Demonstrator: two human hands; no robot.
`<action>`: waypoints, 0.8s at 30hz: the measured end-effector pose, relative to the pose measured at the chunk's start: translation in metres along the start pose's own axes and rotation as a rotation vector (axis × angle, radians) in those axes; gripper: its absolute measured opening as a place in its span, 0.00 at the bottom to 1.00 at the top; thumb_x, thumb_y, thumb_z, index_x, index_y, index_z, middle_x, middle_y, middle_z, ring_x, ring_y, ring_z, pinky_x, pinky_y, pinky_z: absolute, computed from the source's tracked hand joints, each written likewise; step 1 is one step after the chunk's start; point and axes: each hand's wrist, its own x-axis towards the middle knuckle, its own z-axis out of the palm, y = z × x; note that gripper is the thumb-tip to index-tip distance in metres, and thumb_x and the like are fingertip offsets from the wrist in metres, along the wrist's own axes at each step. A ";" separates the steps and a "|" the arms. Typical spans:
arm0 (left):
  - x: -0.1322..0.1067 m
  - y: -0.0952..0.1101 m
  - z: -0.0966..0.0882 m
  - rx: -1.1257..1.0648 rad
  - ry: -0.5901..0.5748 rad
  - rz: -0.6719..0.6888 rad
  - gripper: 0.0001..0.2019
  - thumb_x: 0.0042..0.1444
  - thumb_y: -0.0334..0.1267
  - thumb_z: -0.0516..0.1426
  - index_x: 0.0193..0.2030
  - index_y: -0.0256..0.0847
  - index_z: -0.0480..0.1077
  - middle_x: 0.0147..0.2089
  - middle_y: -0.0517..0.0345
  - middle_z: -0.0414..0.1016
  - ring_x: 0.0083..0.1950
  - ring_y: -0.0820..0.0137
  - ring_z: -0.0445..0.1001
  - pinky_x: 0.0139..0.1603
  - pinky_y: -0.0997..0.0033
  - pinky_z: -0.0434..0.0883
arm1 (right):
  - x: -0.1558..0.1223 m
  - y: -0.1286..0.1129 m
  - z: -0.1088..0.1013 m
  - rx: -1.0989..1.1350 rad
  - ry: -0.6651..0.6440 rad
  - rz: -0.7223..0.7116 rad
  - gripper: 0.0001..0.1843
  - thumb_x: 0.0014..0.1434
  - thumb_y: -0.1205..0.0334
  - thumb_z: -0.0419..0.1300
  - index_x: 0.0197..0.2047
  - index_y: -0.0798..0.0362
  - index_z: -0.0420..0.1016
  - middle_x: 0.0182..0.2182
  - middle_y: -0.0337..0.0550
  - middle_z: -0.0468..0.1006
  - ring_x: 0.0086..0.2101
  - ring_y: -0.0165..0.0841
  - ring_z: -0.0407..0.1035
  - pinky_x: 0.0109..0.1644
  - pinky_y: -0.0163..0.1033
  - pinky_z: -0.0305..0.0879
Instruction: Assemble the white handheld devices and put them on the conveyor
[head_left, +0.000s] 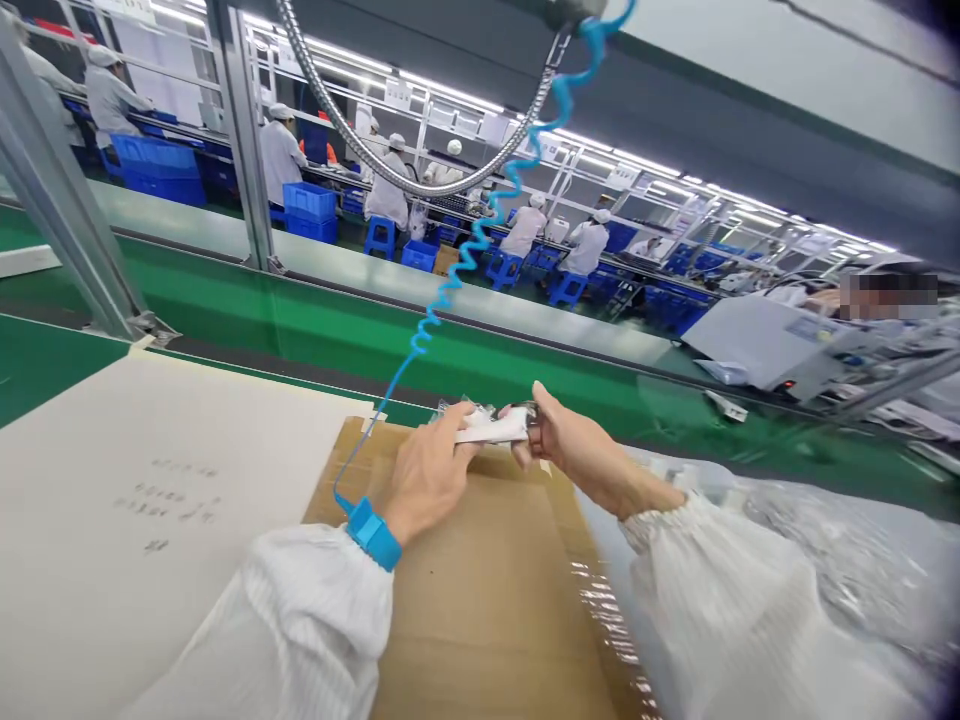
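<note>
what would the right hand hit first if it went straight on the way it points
The small white part, which already appears to be against the right hand; beyond it in that line comes the left hand, though depth is hard to judge from this one view.

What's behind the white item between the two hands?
Beyond the white item, a green surface runs across the view. The left hand and right hand cover the item's ends; whatever they and the item hide cannot be seen.

Factory hall, seemingly assembly at that distance, white-clad workers [280, 155], blue crates [159, 170], stools [380, 236]
</note>
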 end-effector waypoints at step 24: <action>0.001 -0.001 0.003 -0.089 0.054 -0.348 0.12 0.56 0.39 0.60 0.48 0.47 0.74 0.41 0.52 0.80 0.41 0.58 0.75 0.41 0.66 0.65 | 0.002 0.046 0.017 -1.009 0.382 -0.857 0.09 0.68 0.65 0.55 0.34 0.49 0.68 0.37 0.39 0.79 0.39 0.34 0.69 0.49 0.43 0.53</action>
